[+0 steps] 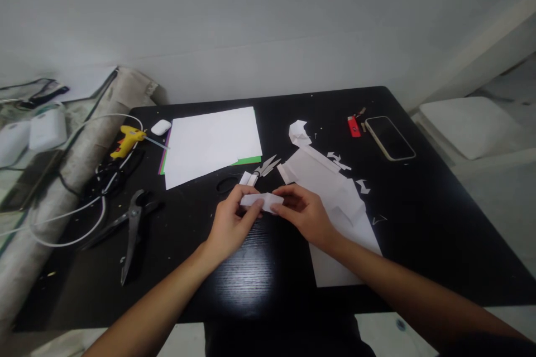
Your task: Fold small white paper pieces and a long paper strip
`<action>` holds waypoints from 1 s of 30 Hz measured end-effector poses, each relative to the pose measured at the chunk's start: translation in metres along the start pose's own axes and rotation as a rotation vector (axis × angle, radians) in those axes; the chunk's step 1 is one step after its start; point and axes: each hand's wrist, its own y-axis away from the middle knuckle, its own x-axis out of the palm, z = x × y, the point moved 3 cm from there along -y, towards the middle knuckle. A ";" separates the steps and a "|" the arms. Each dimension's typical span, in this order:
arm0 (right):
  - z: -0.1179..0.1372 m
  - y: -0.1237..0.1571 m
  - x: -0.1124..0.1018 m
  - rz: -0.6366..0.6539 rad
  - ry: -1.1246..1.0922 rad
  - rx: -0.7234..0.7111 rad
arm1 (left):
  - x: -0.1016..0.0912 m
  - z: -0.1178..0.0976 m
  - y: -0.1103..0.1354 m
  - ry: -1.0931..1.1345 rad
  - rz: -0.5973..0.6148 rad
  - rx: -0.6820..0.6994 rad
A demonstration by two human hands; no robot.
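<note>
A small folded strip of white paper [271, 199] is held level between my two hands above the near middle of the black table. My left hand [231, 220] pinches its left part, thumb on the front face. At the strip's right end, my right hand [305, 215] closes thumb and fingers on it. Just beyond my hands lie scissors [268, 166] with their blades apart, partly hidden, and another small folded white piece [248, 179]. Cut white sheets [335, 256] spread under and beside my right forearm.
A stack of white and coloured paper [213, 142] lies at back left, near a yellow glue gun [127, 141], a white earbud case [161, 127] and pliers [134, 217]. Crumpled paper [298, 132], a red lighter [354, 126] and a phone [390, 138] lie farther right.
</note>
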 end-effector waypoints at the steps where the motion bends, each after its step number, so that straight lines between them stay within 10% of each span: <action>1: 0.000 0.000 0.000 0.003 -0.014 -0.005 | -0.001 -0.001 0.000 -0.005 -0.006 0.018; 16: 0.005 0.004 0.001 0.009 0.100 -0.080 | -0.002 -0.014 -0.002 -0.171 0.071 0.224; 30: 0.005 0.001 0.001 0.080 -0.010 0.012 | -0.004 -0.011 -0.004 -0.095 0.014 0.106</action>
